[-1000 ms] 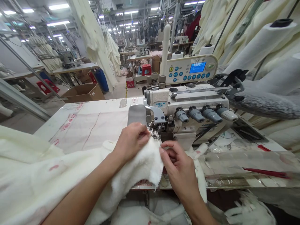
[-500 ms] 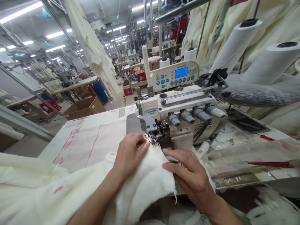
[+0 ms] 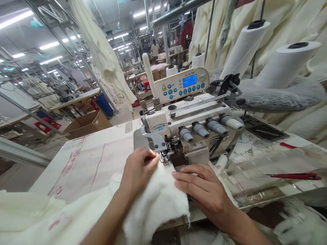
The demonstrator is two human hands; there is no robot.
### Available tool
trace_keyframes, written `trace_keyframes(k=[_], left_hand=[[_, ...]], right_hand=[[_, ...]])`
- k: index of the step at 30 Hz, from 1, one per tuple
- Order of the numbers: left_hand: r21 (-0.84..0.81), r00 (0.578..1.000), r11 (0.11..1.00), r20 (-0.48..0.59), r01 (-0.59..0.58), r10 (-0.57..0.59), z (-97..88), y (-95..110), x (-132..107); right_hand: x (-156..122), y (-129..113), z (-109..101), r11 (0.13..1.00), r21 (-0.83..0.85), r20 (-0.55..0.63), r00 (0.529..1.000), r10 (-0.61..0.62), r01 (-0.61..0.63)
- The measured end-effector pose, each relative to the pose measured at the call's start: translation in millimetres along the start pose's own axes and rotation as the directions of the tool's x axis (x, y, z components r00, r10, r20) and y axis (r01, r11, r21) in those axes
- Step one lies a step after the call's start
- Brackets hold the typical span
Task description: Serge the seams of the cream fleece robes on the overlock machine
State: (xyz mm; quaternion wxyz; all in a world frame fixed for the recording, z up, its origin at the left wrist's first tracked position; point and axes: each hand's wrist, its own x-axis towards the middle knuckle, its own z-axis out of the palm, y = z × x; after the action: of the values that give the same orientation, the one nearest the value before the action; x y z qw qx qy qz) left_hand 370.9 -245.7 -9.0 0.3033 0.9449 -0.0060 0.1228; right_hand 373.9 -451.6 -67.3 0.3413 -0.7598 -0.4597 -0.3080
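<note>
A piece of cream fleece fabric lies over the table's front, its upper edge at the presser foot of a white overlock sewing machine. My left hand pinches the fabric just left of the foot, thumb against fingers. On the right, my right hand is stretched out, its fingertips resting on the fabric's right edge below the foot. Its thumb is hidden. The fabric's ragged lower edge hangs toward me, and more of the cream cloth spreads to the left.
A control panel with a lit screen tops the machine. White thread cones stand at right. Red-handled tweezers lie on the plastic-covered table. A cardboard box sits on the floor at left. Cream cloth hangs behind the machine.
The view has shifted slightly, so the machine appears further left. My right hand's fingers have drawn closer together on the fabric edge. My left hand keeps its pinch beside the presser foot.
</note>
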Motion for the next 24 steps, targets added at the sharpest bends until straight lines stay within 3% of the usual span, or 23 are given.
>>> trace_keyframes(k=[11, 24], left_hand=[[0.0, 0.999, 1.0, -0.047, -0.012, 0.012, 0.7, -1.9, 2.4], [0.006, 0.995, 0.999, -0.093, -0.046, 0.047, -1.2, -18.1, 23.8]], right_hand=[[-0.8, -6.1, 4.7, 0.999, 0.038, -0.054, 0.999, -0.008, 0.01], [7.2, -6.0, 5.8, 0.998, 0.057, -0.052, 0.998, 0.021, -0.018]])
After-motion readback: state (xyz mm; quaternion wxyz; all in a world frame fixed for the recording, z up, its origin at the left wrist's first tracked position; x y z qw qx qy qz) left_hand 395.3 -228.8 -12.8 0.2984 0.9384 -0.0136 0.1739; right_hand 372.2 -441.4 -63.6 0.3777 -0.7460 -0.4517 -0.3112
